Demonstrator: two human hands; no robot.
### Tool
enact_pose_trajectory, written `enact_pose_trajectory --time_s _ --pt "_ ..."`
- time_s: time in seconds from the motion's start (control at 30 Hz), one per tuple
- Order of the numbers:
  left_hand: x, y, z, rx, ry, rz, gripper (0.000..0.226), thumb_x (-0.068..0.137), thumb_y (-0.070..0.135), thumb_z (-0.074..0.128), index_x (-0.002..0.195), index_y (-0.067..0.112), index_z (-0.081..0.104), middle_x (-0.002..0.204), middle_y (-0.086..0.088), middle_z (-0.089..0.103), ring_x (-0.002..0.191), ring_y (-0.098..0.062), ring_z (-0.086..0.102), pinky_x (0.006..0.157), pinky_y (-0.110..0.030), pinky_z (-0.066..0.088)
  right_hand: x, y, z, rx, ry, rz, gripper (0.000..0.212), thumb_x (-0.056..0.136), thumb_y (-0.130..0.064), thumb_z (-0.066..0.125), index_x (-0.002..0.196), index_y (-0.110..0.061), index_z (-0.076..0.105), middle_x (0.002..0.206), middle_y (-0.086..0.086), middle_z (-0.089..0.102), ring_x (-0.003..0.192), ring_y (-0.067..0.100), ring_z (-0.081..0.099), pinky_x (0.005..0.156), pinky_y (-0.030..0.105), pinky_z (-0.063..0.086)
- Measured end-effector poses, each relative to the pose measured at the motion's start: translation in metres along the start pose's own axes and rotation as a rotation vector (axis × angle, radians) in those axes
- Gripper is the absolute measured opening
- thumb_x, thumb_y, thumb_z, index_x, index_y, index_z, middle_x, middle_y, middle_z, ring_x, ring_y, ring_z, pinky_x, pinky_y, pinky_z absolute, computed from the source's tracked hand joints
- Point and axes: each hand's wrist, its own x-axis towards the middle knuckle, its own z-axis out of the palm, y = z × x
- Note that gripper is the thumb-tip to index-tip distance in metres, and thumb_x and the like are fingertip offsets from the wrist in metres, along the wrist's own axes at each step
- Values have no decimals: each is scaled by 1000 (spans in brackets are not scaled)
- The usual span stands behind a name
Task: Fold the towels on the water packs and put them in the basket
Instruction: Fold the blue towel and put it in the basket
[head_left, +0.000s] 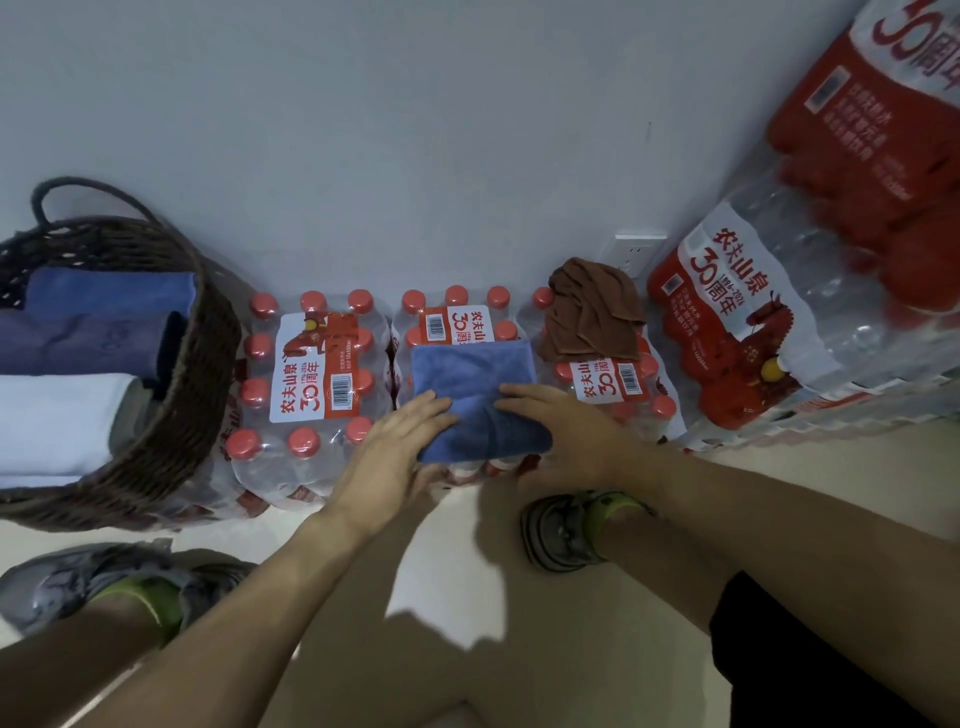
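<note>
A folded blue towel (475, 387) lies on the middle water pack (457, 317). My left hand (397, 447) rests flat against the towel's left edge, fingers straight. On its right side my right hand (563, 434) lies with fingers stretched over the near part of the cloth. A crumpled brown towel (592, 312) sits on the water pack (613, 382) to the right. The dark wicker basket (192, 395) stands at the left and holds folded blue, purple and white towels (78, 358).
Another water pack (306, 379) stands between the basket and the middle pack. Taller stacked packs (779, 306) rise at the right. A pale wall runs behind everything, with a socket (636, 254). My shoes (566, 530) stand on the light floor.
</note>
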Motion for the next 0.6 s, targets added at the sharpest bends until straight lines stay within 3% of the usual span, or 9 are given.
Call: enact_pose_trajectory --time_s 0.1,0.2,0.27,0.37,0.5,0.6 --pt "7 5 -5 -54 78 -40 42 87 17 70 129 15 61 135 -2 60 130 -16 50 109 -27 36 -6 4 10 33 90 6 76 81 -34 76 147 -24 40 154 -6 38 136 14 41 113 31 33" --pt "16 9 -16 -147 135 -100 25 92 28 64 116 20 61 104 4 68 89 -2 61 78 -2 40 -1 3 2 146 188 48 51 88 -28 67 137 -20 53 130 0 63 110 13 61 95 20 44" --pt "22 12 -20 -178 148 -170 20 93 34 62 110 23 57 87 11 64 73 2 60 62 -6 42 4 0 -4 202 228 75 33 90 -28 65 122 -19 63 106 -2 70 89 6 63 77 10 45" --pt "34 16 -16 -140 218 -308 24 97 37 55 111 18 53 79 11 59 64 3 56 55 -8 39 13 -8 -8 318 325 185 11 93 -34 63 98 -26 59 79 -18 60 70 -5 58 59 6 43" --pt "49 19 -14 -158 262 -468 30 99 33 51 116 9 48 91 1 60 68 -11 58 56 -17 43 20 -20 -1 536 356 295 25 94 -44 60 111 -28 51 91 -23 59 80 -6 59 62 3 46" --pt "58 15 -19 -202 249 -537 32 99 32 53 121 9 46 94 1 60 75 -17 61 63 -25 49 23 -25 10 686 317 348 43 93 -38 62 130 -20 47 119 -9 60 106 7 60 80 13 50"
